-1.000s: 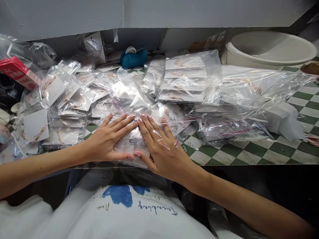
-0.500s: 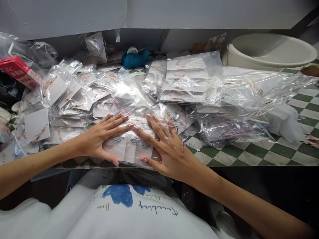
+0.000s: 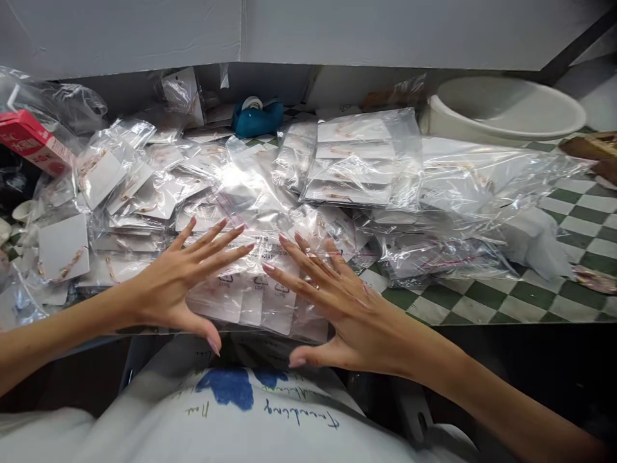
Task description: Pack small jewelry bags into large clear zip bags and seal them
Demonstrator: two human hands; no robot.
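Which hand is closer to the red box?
The left hand is nearer, below and to the right of the red-and-white box. The right hand is farther right, past the left hand.

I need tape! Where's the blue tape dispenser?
The blue tape dispenser sits at the back in the head view, behind the clear jewelry bags, left of the white basin.

This single head-worn view looks forward and steeply down from just above the person's chest, so the white shirt (image 3: 226,411) runs along the bottom of the frame. The left hand (image 3: 183,283) and right hand (image 3: 337,308) sit close to the lens, below centre. The checkered counter (image 3: 506,299) spans the middle, and a grey wall (image 3: 120,32) closes the top.
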